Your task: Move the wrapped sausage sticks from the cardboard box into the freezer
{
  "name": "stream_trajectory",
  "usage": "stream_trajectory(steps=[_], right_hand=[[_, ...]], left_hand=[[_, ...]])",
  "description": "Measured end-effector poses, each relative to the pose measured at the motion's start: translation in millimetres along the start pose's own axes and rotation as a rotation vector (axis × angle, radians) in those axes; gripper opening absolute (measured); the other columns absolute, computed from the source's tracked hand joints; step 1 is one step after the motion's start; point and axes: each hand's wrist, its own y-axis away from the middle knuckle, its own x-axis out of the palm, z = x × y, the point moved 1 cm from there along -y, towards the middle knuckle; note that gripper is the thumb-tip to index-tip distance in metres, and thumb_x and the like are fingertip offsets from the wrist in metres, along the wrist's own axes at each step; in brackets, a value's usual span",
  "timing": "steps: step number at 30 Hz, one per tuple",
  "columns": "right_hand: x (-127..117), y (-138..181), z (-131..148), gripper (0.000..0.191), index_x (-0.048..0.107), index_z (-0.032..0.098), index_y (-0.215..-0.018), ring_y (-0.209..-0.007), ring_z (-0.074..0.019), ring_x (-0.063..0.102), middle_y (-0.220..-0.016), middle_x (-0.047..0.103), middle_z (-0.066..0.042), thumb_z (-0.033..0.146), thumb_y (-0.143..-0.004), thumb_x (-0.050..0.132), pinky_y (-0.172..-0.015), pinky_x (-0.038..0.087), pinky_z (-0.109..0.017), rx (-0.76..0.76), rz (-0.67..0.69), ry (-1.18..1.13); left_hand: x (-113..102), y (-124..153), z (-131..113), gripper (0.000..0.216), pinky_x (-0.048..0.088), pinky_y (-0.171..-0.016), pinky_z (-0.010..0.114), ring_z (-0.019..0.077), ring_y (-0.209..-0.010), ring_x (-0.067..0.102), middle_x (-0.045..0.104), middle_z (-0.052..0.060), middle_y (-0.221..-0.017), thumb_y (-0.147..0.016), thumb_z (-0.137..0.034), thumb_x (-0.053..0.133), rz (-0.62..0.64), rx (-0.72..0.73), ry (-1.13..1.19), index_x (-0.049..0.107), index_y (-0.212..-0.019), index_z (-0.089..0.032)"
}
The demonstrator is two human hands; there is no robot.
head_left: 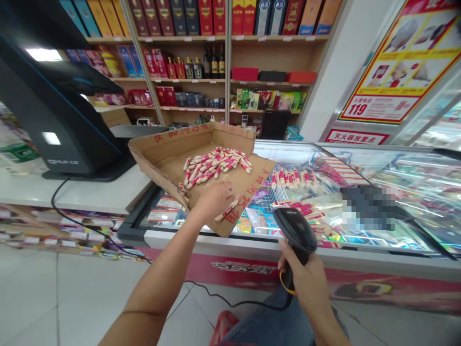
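My right hand is wrapped around the handle of a black barcode scanner, whose head tilts over the freezer's front edge. My left hand is over the front of a cut-open cardboard box, with its fingers curled; whatever they may hold is hidden. Just below those fingers, one stick-shaped sausage in a pale wrapper with a pink label lies on the box's flap. Behind the hand, a pile of similar wrapped sausages covers the middle of the box.
Under the box stands a glass-topped freezer, with more wrapped sausages at right. A checkout machine occupies the left counter. The scanner cord loops low in front. Shelves of boxes and bottles line the back.
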Motion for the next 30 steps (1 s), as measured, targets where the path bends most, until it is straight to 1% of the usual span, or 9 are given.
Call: stream_trajectory(steps=[3,7,13,17,21,23,25,28,30], right_hand=[[9.3,4.2,-0.4,0.041,0.064,0.016,-0.078,-0.042,-0.0156,0.054,-0.044,0.059,0.002,0.055,-0.074,0.072,-0.045,0.045,-0.026,-0.01,0.042,-0.02],[23.6,12.4,-1.3,0.039,0.063,0.017,-0.077,-0.04,-0.015,0.053,-0.042,0.057,0.003,0.054,-0.073,0.073,-0.043,0.043,-0.025,-0.049,0.084,-0.058],[34.9,23.9,-4.1,0.036,0.061,0.018,-0.072,-0.039,-0.0137,0.052,-0.042,0.056,0.004,0.051,-0.074,0.073,-0.043,0.043,-0.024,-0.043,0.117,-0.077],[35.0,28.3,-5.1,0.037,0.061,0.018,-0.074,-0.038,-0.014,0.051,-0.041,0.056,0.005,0.052,-0.071,0.075,-0.041,0.041,-0.024,-0.011,0.1,-0.118],[31.8,29.1,-7.2,0.041,0.063,0.017,-0.08,-0.039,-0.0157,0.052,-0.042,0.056,0.004,0.054,-0.07,0.075,-0.04,0.041,-0.025,0.021,0.105,-0.1],[29.4,28.3,-8.4,0.041,0.063,0.016,-0.082,-0.039,-0.0157,0.052,-0.043,0.056,0.004,0.054,-0.071,0.074,-0.04,0.041,-0.025,0.019,0.115,-0.087],[27.0,27.5,-8.7,0.041,0.063,0.016,-0.082,-0.04,-0.0153,0.052,-0.043,0.057,0.003,0.055,-0.073,0.072,-0.04,0.041,-0.025,0.02,0.134,-0.067],[24.2,27.8,-5.8,0.041,0.064,0.016,-0.08,-0.04,-0.0161,0.053,-0.044,0.058,0.001,0.057,-0.074,0.071,-0.04,0.042,-0.026,0.024,0.151,-0.036],[22.4,28.9,-2.1,0.041,0.064,0.017,-0.078,-0.041,-0.0165,0.054,-0.044,0.057,0.001,0.057,-0.073,0.072,-0.041,0.043,-0.026,0.015,0.119,-0.045]], left_hand=[[7.9,31.1,16.8,0.023,0.043,-0.069,0.03,0.023,-0.082,0.062,0.067,0.009,-0.089,-0.086,-0.037,0.054,0.006,-0.133,0.093,0.064,-0.091,-0.016],[26.5,53.6,17.6,0.029,0.041,-0.066,0.028,0.0203,-0.079,0.059,0.065,0.006,-0.086,-0.081,-0.045,0.063,0.004,-0.205,0.183,0.062,-0.088,-0.017],[38.1,54.0,13.2,0.021,0.038,-0.066,0.027,0.0191,-0.077,0.058,0.063,0.004,-0.079,-0.078,-0.037,0.069,-0.007,-0.251,0.229,0.063,-0.079,-0.017],[38.9,53.3,18.8,0.02,0.035,-0.062,0.027,0.0188,-0.072,0.058,0.064,0.005,-0.075,-0.085,-0.033,0.06,-0.022,-0.284,0.276,0.063,-0.074,-0.016],[37.7,52.7,26.3,0.023,0.035,-0.062,0.027,0.018,-0.072,0.058,0.065,0.006,-0.077,-0.091,-0.029,0.049,-0.12,-0.309,0.385,0.064,-0.081,-0.016],[37.6,51.5,29.3,0.026,0.035,-0.058,0.026,0.0154,-0.065,0.055,0.062,0.004,-0.071,-0.093,-0.032,0.045,-0.146,-0.333,0.545,0.06,-0.08,-0.016],[38.0,49.9,30.0,0.031,0.033,-0.053,0.024,0.0119,-0.056,0.049,0.055,0.0,-0.063,-0.093,-0.04,0.044,-0.119,-0.349,0.815,0.055,-0.076,-0.017],[36.3,46.6,25.1,0.035,0.031,-0.048,0.021,0.008,-0.049,0.044,0.05,-0.003,-0.064,-0.088,-0.051,0.051,-0.011,-0.358,1.233,0.05,-0.079,-0.017],[32.4,43.6,18.6,0.035,0.028,-0.046,0.019,0.0056,-0.047,0.039,0.048,-0.003,-0.066,-0.084,-0.051,0.058,0.085,-0.34,1.401,0.05,-0.081,-0.017]])
